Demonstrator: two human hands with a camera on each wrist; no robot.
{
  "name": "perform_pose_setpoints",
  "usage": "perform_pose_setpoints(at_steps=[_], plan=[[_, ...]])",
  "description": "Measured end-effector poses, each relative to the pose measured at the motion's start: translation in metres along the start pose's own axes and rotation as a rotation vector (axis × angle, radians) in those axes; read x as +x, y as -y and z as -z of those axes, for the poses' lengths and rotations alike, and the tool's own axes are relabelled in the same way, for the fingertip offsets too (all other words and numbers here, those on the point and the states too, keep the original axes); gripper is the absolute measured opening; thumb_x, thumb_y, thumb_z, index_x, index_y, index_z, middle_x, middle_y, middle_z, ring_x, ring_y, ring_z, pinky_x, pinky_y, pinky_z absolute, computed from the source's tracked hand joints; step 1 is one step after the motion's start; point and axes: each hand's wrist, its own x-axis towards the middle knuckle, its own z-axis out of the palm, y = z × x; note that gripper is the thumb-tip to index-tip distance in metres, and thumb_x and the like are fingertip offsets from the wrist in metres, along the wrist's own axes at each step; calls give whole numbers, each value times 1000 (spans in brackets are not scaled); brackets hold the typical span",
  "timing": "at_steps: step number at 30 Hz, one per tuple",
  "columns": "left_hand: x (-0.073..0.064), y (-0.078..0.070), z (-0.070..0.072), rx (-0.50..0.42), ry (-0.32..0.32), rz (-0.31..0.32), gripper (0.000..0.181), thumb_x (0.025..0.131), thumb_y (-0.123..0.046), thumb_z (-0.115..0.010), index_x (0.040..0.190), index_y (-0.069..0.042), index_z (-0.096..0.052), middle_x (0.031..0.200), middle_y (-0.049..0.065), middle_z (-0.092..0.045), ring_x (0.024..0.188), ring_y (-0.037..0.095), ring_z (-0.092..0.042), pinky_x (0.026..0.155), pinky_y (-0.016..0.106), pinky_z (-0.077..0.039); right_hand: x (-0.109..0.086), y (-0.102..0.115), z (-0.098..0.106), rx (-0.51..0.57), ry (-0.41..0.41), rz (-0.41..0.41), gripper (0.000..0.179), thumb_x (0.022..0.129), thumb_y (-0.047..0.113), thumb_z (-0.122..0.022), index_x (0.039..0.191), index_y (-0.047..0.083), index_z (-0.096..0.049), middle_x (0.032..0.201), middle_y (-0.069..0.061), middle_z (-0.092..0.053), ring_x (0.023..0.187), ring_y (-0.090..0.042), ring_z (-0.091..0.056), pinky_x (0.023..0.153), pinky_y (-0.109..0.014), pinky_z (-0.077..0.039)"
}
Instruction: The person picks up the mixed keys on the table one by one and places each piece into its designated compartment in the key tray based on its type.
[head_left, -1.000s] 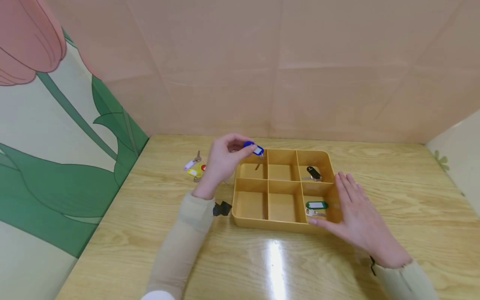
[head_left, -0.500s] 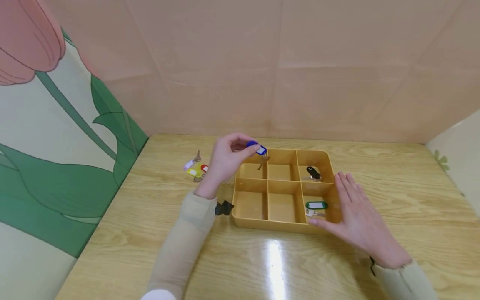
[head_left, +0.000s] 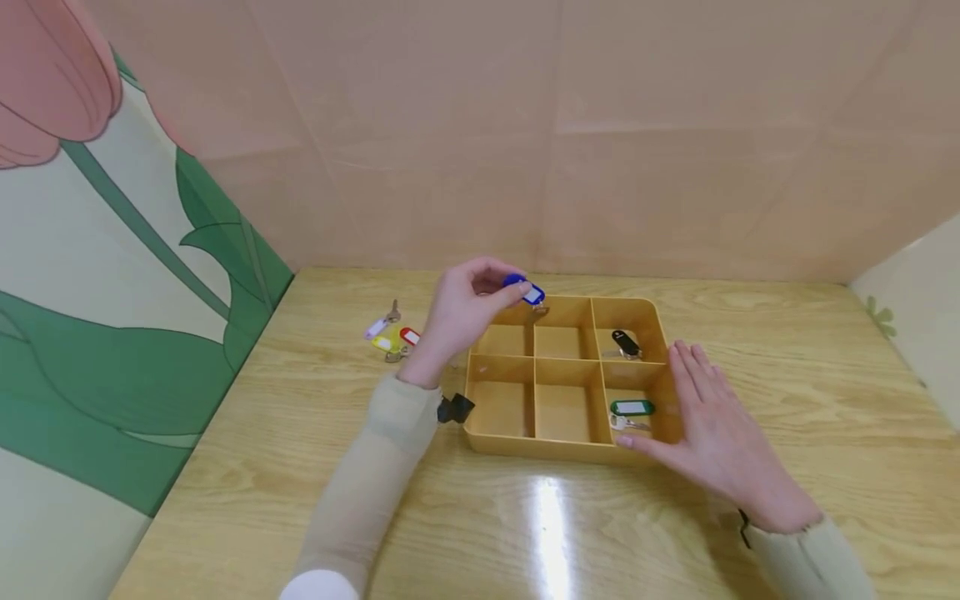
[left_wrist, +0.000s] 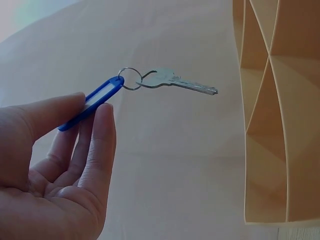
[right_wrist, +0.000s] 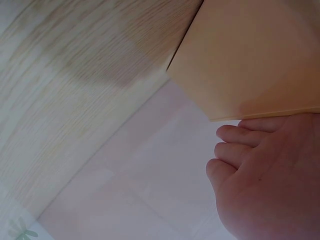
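Observation:
My left hand pinches a blue key tag between thumb and fingertips, above the back left part of an orange-yellow divided box. From the tag's ring hangs a silver key. With fingers straight, my right hand rests against the box's right side, its thumb at the front rim. Inside the box, a black key tag with a key lies in the back right compartment. A green key tag with its key lies in the front right one.
Left of the box on the wooden table lie a white key tag, a yellow key tag and a red key tag, with keys. A pinkish covered wall stands behind the table.
My left hand has moved a little to the right with the blue key tag, from over the back left compartment toward the back middle one. My right hand has stayed at the box.

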Motion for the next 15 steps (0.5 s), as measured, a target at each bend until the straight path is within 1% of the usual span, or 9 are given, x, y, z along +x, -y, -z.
perform_pose_setpoints(at_steps=[4, 7, 11, 15], plan=[[5, -1, -3, -33, 12, 23, 19, 93, -13, -77, 109, -3, -73, 100, 5, -72, 88, 21, -69, 78, 32, -59, 0, 0, 0, 0, 2, -10, 129, 80, 69, -74, 162, 2, -1, 167, -20, -3, 154, -33, 3, 122, -48, 0], [8, -2, -6, -54, 17, 30, 20, 93, -12, -78, 109, -2, -72, 99, 6, -73, 87, 21, -70, 79, 33, -59, 0, 0, 0, 0, -1, -9, 128, 80, 69, -74, 162, 2, -1, 167, -20, -3, 154, -33, 2, 122, -47, 0], [14, -2, -9, -47, 29, 15, 19, 92, -12, -78, 108, -2, -73, 98, 7, -73, 85, 21, -70, 78, 35, -60, 0, 1, 0, 4, -2, -9, 128, 80, 68, -74, 162, 2, -1, 167, -20, -3, 154, -33, 2, 122, -48, -1], [20, -1, -12, -28, 35, 14, 18, 92, -12, -78, 107, -3, -73, 97, 5, -74, 83, 20, -70, 76, 32, -59, 0, 1, 0, 5, -5, -8, 128, 80, 69, -74, 162, 2, -1, 167, -20, -4, 154, -33, 2, 122, -49, -1]])
